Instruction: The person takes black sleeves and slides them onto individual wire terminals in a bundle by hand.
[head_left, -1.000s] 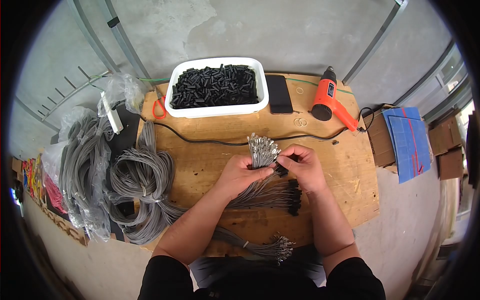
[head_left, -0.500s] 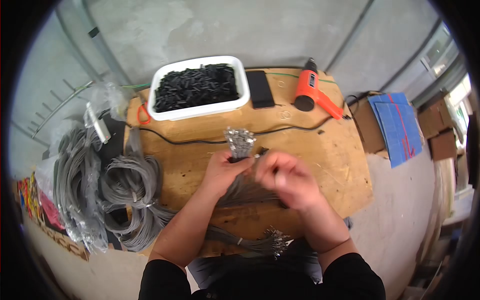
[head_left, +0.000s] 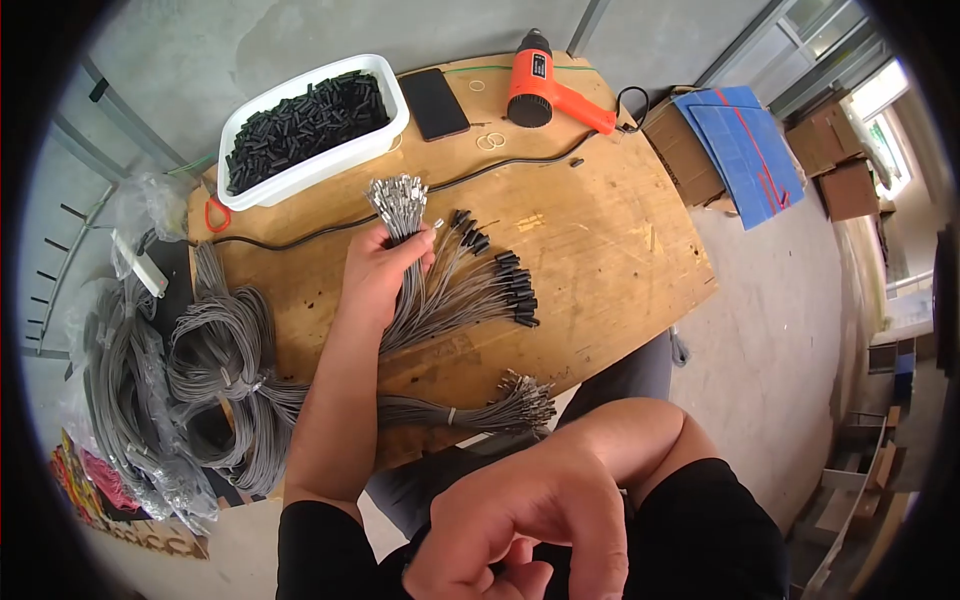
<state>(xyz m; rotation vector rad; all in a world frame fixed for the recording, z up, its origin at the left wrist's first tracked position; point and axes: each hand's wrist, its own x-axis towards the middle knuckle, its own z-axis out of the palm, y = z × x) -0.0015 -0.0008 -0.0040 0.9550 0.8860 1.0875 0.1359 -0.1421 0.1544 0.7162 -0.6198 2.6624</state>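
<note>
My left hand (head_left: 383, 270) is wrapped round a bundle of thin grey cables (head_left: 408, 290) over the table. The bundle's silver metal terminals (head_left: 399, 195) stick up above my fist. Right of it, several cables fan out on the wood with black sleeves (head_left: 516, 290) on their ends. My right hand (head_left: 530, 510) is close to the camera, low in the view and away from the table. Its fingers are curled, and what is inside them, if anything, is hidden. Below the fan lies another tied cable bundle (head_left: 460, 412) with bare metal ends.
A white tub (head_left: 300, 180) of short black sleeves stands at the table's back left. Beside it lie a black phone (head_left: 436, 104) and an orange heat gun (head_left: 535, 85). A black cord (head_left: 330, 238) crosses the table (head_left: 620, 250). Coiled grey cables (head_left: 235, 340) are at left.
My right hand has left the bundle and come back towards the camera. The view has turned, uncovering the fanned cables with black sleeves. My left hand still grips the bundle.
</note>
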